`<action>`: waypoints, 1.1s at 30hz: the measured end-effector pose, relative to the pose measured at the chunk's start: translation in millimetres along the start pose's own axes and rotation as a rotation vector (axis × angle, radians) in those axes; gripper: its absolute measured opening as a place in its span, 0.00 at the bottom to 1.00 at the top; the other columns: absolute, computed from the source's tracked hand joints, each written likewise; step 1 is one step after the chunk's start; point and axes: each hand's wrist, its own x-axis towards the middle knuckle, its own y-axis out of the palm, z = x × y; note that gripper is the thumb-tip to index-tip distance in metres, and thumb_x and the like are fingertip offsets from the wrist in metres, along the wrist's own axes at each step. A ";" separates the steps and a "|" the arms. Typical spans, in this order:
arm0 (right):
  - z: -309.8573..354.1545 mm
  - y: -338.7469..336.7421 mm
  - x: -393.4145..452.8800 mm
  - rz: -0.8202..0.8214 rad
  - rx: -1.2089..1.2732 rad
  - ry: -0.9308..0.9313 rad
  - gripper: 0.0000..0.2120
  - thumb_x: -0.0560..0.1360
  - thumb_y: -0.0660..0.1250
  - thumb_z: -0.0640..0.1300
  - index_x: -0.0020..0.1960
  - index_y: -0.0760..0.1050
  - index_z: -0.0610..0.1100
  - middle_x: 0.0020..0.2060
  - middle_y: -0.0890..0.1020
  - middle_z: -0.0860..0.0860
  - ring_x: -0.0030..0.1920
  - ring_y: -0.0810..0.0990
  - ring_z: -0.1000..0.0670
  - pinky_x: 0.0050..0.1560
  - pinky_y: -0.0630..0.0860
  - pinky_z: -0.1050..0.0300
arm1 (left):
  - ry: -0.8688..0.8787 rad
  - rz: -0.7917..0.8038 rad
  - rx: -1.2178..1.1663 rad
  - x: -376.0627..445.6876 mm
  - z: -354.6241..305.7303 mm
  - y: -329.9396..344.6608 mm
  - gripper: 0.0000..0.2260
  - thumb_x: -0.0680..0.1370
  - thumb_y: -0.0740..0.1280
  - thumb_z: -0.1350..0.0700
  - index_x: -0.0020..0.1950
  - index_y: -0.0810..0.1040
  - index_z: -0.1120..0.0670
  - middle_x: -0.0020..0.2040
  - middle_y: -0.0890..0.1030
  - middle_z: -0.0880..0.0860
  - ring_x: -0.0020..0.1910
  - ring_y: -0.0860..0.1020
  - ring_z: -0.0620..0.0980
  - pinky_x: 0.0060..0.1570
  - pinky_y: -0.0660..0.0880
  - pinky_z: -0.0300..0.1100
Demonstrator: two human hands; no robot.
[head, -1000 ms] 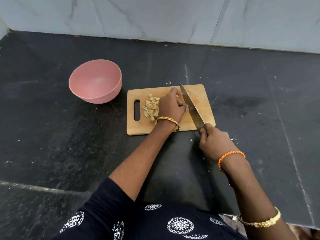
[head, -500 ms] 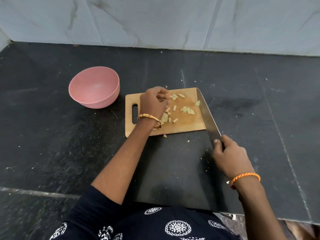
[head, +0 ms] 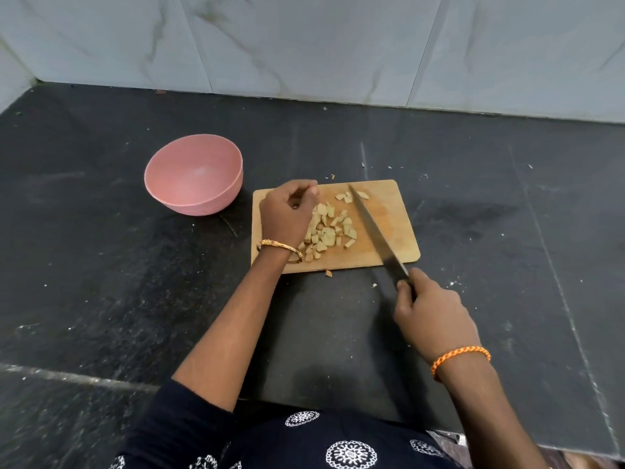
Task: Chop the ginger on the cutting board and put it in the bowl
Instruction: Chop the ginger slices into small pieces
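Chopped pale ginger pieces [head: 326, 231] lie in a loose heap in the middle of a small wooden cutting board [head: 395, 211]. My left hand [head: 287, 214] rests on the board's left part beside the heap, fingers curled, and whether it pinches a piece is hidden. My right hand [head: 429, 316] grips the handle of a long knife [head: 375, 231], whose blade lies across the board just right of the ginger. An empty pink bowl [head: 194, 179] stands on the counter left of the board.
The board sits on a black stone counter [head: 101, 282] backed by a pale tiled wall [head: 304, 45]. Small ginger scraps [head: 328, 273] lie off the board near its front edge. The counter's front edge runs along the bottom right.
The knife swung from the board's right edge back over the board next to the ginger. The scattered pieces are now gathered closer together. My left hand shifted slightly left on the board.
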 end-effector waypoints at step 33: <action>-11.1 3.6 -1.5 0.055 0.134 0.017 0.21 0.77 0.60 0.45 0.67 0.69 0.62 0.53 0.81 0.45 0.51 0.80 0.41 0.52 0.78 0.49 | -0.020 0.247 0.201 -10.3 13.5 13.1 0.22 0.82 0.49 0.48 0.72 0.63 0.58 0.72 0.67 0.54 0.72 0.64 0.49 0.69 0.58 0.39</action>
